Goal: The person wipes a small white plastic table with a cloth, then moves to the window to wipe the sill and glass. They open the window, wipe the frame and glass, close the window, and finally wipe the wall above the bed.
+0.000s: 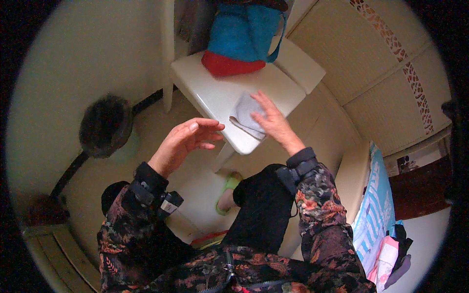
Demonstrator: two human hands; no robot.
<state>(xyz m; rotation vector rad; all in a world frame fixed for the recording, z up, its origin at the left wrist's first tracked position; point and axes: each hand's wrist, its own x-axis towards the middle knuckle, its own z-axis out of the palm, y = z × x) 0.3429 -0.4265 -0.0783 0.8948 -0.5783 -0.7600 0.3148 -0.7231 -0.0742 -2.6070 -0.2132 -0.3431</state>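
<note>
A folded light grey cloth (248, 114) lies flat near the front corner of a white, round-cornered table or stool top (209, 88). My right hand (272, 122) is over the cloth's right side, fingers spread; whether the fingertips press on it cannot be told. Left of that corner, my left hand (188, 143) hangs in the air with curved fingers and nothing in it. Behind the cloth, on the same white top, sits a blue fabric item with a strap, perhaps a bag (238, 33), with a red lower part (232, 64).
At left, a bin lined with black plastic (105, 126) stands by the wall. A bed or bench edge with a blue-and-white cover (373, 208) and a pink-and-white cloth (384, 260) is at right. My foot in a green slipper (224, 199) rests below the table.
</note>
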